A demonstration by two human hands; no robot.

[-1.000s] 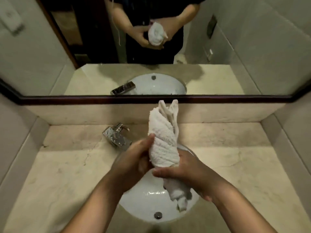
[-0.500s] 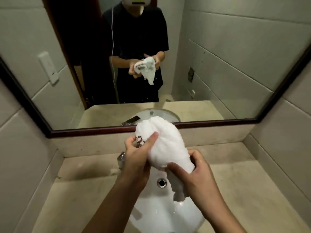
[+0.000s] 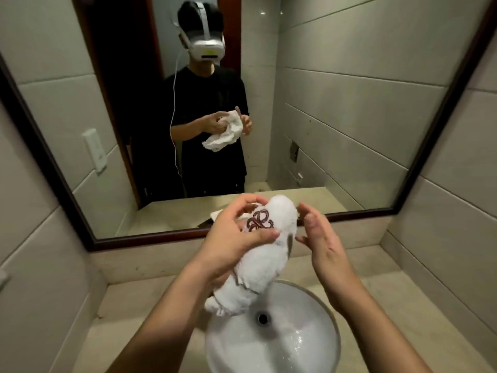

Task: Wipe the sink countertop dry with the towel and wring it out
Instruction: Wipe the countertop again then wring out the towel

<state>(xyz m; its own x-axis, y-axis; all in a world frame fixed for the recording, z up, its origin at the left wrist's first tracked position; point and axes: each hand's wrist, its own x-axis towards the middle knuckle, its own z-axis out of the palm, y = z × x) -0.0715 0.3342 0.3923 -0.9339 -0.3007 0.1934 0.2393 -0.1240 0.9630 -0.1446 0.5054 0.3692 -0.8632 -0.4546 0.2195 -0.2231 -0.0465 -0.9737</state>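
Facing you, a mirror (image 3: pixel 349 130) in a dark frame (image 3: pixel 150 236) hangs on pale tiled walls (image 3: pixel 457 211). In its glass you see a white wall plate (image 3: pixel 94 150) left of a dark doorway (image 3: pixel 129 76).

The white terry-cloth towel (image 3: pixel 258 267) hung above the 11 o'clock rim of the round white ceramic basin (image 3: pixel 304 313). The basin sat sunk in the beige stone countertop (image 3: pixel 115 319), at 6 o'clock in the view. The left hand (image 3: pixel 231 238) gripped the towel from 9 o'clock, and the right hand (image 3: pixel 320 243) stood just beside it at 3 o'clock. Behind them, at 12 o'clock, the dark wood-framed mirror (image 3: pixel 349 117) hung on the wall.
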